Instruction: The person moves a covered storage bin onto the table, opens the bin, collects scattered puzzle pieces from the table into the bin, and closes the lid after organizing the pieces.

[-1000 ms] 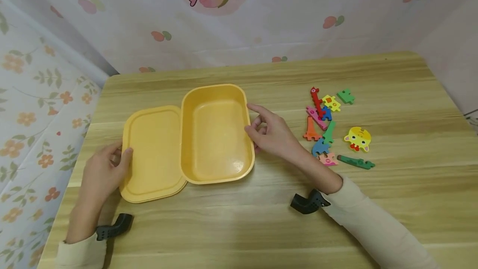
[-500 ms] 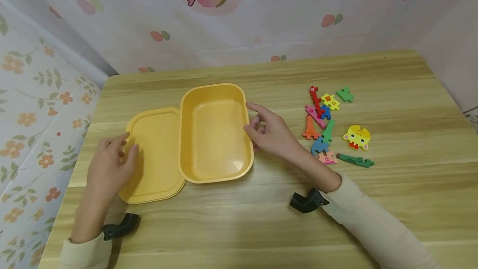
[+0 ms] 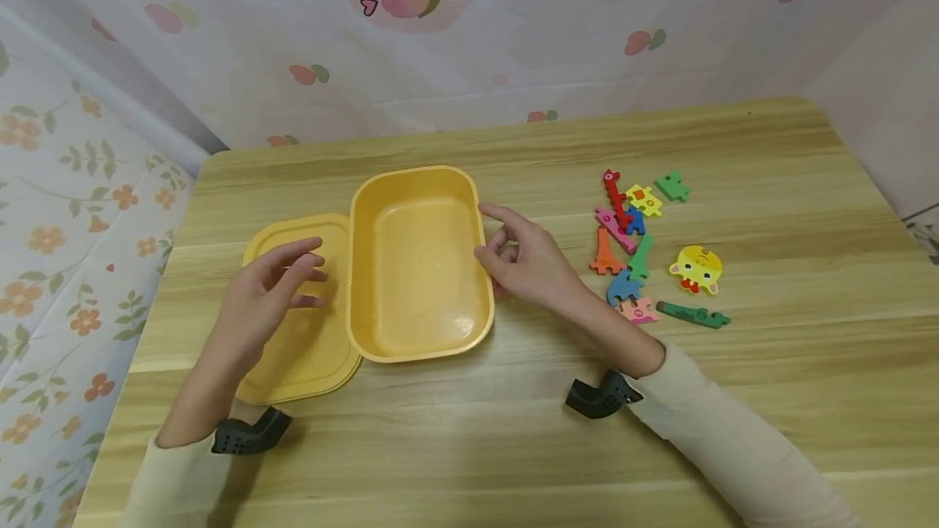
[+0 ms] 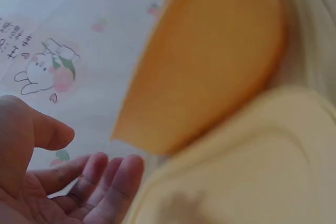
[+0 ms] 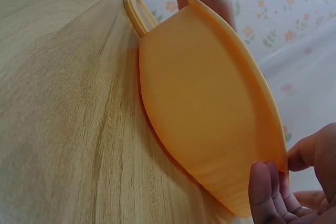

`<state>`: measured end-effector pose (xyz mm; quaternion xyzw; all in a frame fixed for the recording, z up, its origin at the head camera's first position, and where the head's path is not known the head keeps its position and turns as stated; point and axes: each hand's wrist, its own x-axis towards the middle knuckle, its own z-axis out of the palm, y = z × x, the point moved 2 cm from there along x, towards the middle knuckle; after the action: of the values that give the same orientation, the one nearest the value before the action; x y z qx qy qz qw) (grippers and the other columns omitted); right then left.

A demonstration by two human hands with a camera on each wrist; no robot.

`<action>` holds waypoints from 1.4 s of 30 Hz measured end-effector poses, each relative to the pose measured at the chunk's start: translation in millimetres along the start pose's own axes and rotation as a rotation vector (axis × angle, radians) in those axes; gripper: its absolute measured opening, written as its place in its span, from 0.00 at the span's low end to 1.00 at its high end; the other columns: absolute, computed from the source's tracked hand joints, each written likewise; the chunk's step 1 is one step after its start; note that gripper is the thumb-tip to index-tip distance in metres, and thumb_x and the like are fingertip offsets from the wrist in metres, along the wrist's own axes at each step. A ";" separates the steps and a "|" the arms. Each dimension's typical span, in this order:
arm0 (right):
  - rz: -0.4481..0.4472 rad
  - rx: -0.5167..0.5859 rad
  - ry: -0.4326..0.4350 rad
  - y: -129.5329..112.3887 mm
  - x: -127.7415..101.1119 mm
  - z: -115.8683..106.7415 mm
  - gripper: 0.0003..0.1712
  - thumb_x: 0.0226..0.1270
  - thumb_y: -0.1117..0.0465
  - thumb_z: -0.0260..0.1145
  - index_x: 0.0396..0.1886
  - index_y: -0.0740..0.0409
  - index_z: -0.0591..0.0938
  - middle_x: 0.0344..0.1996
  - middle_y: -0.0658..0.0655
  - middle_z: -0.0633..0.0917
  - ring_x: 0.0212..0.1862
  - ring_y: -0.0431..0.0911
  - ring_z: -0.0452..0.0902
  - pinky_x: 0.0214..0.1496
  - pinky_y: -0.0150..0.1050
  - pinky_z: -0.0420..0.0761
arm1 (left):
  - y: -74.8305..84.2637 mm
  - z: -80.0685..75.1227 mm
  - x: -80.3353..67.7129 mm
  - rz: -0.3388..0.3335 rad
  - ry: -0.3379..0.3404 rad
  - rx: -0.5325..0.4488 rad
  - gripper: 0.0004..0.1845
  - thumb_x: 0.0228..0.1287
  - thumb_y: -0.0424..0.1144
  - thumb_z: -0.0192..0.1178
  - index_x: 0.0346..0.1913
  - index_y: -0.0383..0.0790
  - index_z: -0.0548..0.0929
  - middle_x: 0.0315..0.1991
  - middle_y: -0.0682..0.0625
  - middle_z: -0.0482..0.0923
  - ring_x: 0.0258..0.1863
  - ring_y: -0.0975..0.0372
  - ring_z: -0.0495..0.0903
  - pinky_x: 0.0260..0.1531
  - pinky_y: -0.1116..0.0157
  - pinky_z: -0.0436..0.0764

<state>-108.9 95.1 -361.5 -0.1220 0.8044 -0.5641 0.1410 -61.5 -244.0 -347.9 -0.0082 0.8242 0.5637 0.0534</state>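
Note:
A yellow plastic box (image 3: 420,267) stands with its open side up on the wooden table. Its flat yellow lid (image 3: 323,341) lies at its left, close against the wall of the box. My left hand (image 3: 262,292) hovers over the lid with loosely bent fingers and nothing in them. In the left wrist view, the left hand's fingertips (image 4: 134,169) are near the lid's edge. My right hand (image 3: 531,259) holds the right rim of the box, thumb at the rim and the other fingers (image 5: 260,187) against the outer wall.
To the right of the right hand lie several colourful wooden puzzle pieces, among them a red piece (image 3: 614,198), an orange piece (image 3: 605,253), a yellow animal head (image 3: 697,269) and a dark green piece (image 3: 693,314). A printed curtain (image 3: 469,47) hangs behind the table (image 3: 469,446).
My left hand has let go of the lid's left edge, lifted and moved right over the lid. The right hand stays at the box's rim.

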 end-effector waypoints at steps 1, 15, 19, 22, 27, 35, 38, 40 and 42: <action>0.002 0.000 0.001 0.3 0.2 0.0 0.37 0.77 0.63 0.66 0.82 0.55 0.67 0.39 0.61 0.83 0.26 0.54 0.84 0.29 0.46 0.91 | 1.4 1.0 2.4 -0.030 -0.028 -0.041 0.28 0.82 0.46 0.57 0.74 0.32 0.73 0.52 0.58 0.84 0.48 0.69 0.87 0.40 0.68 0.91; -0.004 -0.013 0.012 0.9 0.3 0.2 0.37 0.76 0.63 0.66 0.81 0.56 0.68 0.37 0.59 0.84 0.27 0.55 0.83 0.26 0.37 0.86 | 11.9 17.2 17.8 -0.114 -0.205 -0.140 0.32 0.81 0.41 0.57 0.80 0.36 0.63 0.53 0.52 0.71 0.43 0.67 0.81 0.37 0.68 0.90; -0.012 -0.008 0.006 0.8 0.7 0.8 0.37 0.76 0.63 0.66 0.81 0.57 0.68 0.37 0.59 0.83 0.27 0.53 0.82 0.26 0.36 0.84 | 8.0 18.7 18.3 -0.132 -0.205 -0.165 0.33 0.79 0.37 0.58 0.81 0.36 0.62 0.53 0.52 0.70 0.41 0.68 0.80 0.36 0.68 0.90; -0.015 -0.008 0.006 1.3 0.7 0.8 0.37 0.76 0.63 0.67 0.81 0.56 0.68 0.37 0.59 0.83 0.26 0.52 0.82 0.25 0.34 0.82 | 4.7 20.4 19.3 -0.147 -0.217 -0.198 0.35 0.78 0.35 0.58 0.82 0.35 0.60 0.53 0.53 0.70 0.41 0.68 0.80 0.36 0.67 0.89; -0.028 -0.016 0.006 2.2 0.7 -0.8 0.37 0.76 0.63 0.67 0.81 0.56 0.68 0.37 0.59 0.83 0.26 0.51 0.81 0.24 0.34 0.80 | 2.4 22.1 20.9 -0.163 -0.228 -0.248 0.35 0.79 0.34 0.57 0.82 0.33 0.58 0.53 0.53 0.72 0.41 0.69 0.81 0.34 0.68 0.89; -0.044 -0.130 0.034 -1.9 -1.0 -9.7 0.32 0.78 0.56 0.66 0.78 0.55 0.72 0.43 0.56 0.86 0.37 0.50 0.85 0.33 0.36 0.84 | 0.8 20.5 19.9 -0.168 -0.235 -0.282 0.36 0.79 0.34 0.57 0.83 0.33 0.56 0.54 0.53 0.73 0.40 0.69 0.83 0.33 0.69 0.89; -0.078 -0.194 0.060 -4.1 -3.4 -18.6 0.29 0.77 0.57 0.67 0.74 0.57 0.77 0.47 0.57 0.86 0.43 0.48 0.86 0.43 0.39 0.87 | 0.2 20.4 20.6 -0.165 -0.240 -0.294 0.35 0.79 0.34 0.57 0.82 0.33 0.57 0.54 0.53 0.73 0.40 0.68 0.83 0.33 0.68 0.90; -0.116 -0.221 0.063 -4.1 -5.7 -24.6 0.26 0.76 0.58 0.69 0.70 0.57 0.80 0.49 0.57 0.87 0.47 0.49 0.87 0.47 0.41 0.88 | -0.1 20.4 21.2 -0.161 -0.244 -0.304 0.35 0.79 0.34 0.58 0.82 0.33 0.57 0.54 0.52 0.74 0.40 0.68 0.84 0.34 0.68 0.90; -0.157 -0.238 0.051 -3.4 -9.1 -29.7 0.23 0.74 0.59 0.70 0.66 0.57 0.83 0.50 0.57 0.87 0.48 0.48 0.87 0.49 0.43 0.89 | -0.3 20.0 21.2 -0.155 -0.248 -0.306 0.35 0.79 0.34 0.58 0.82 0.33 0.58 0.54 0.52 0.74 0.40 0.67 0.84 0.34 0.68 0.90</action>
<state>-111.2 123.1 -347.9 -0.1862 0.8569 -0.4769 0.0606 -81.0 -224.5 -357.5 -0.0103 0.7130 0.6731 0.1960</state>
